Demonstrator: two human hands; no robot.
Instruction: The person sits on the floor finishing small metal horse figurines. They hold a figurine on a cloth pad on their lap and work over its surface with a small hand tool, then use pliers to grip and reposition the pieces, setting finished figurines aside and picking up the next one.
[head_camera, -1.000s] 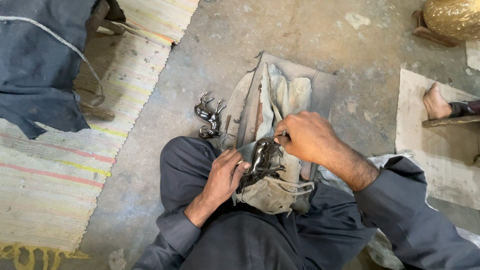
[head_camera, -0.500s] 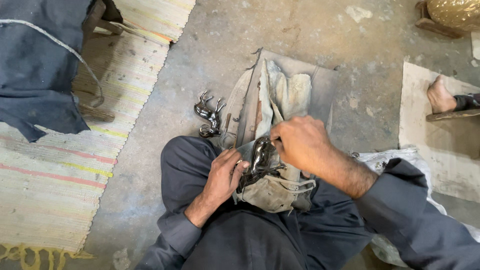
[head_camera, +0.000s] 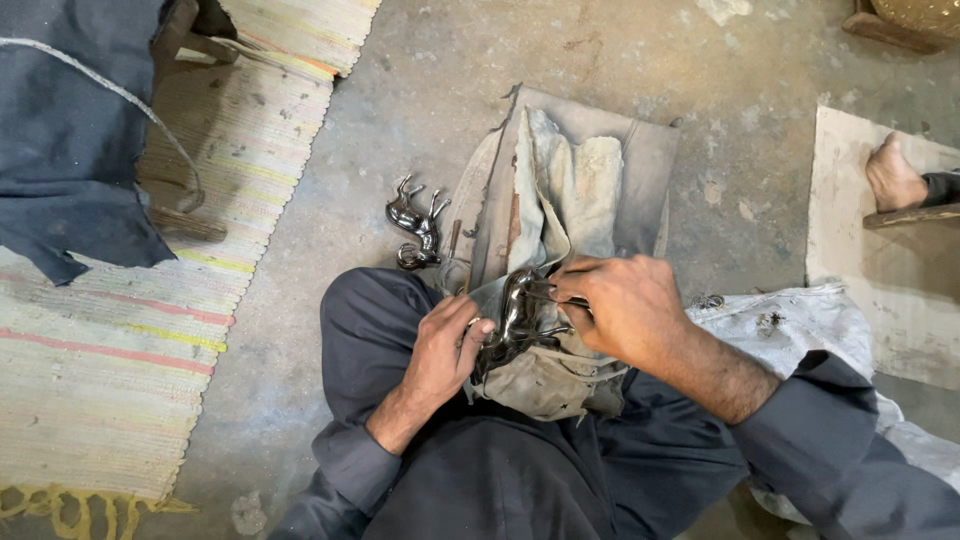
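While the person sits cross-legged on the concrete floor (head_camera: 480, 90), both hands work at centre frame over a worn grey cloth (head_camera: 560, 180) draped across the lap. Left hand (head_camera: 445, 350) is curled around the lower end of a small shiny metal animal figure (head_camera: 515, 320), fingers closed on it. Right hand (head_camera: 620, 305) comes in from the right, fingertips pinched together at the figure's upper part; a thin dark tool may be in that pinch, cannot tell for sure. Figure's long axis runs roughly bottom-left to top-right in the frame, slightly steep; thin legs stick out to the right toward the right hand. Which end is the head: cannot tell, hands cover too much.

A second metal figure (head_camera: 415, 222) lies on the floor just left of the cloth, upper-left of the hands, legs pointing toward the top of the frame, apart from both hands.

Striped mat (head_camera: 110, 350) fills the left side, dark cloth (head_camera: 70, 140) at upper left. Another person's bare foot (head_camera: 893, 178) at the right edge, on a pale board (head_camera: 870, 320). White sack (head_camera: 790, 325) lies right of the right forearm.
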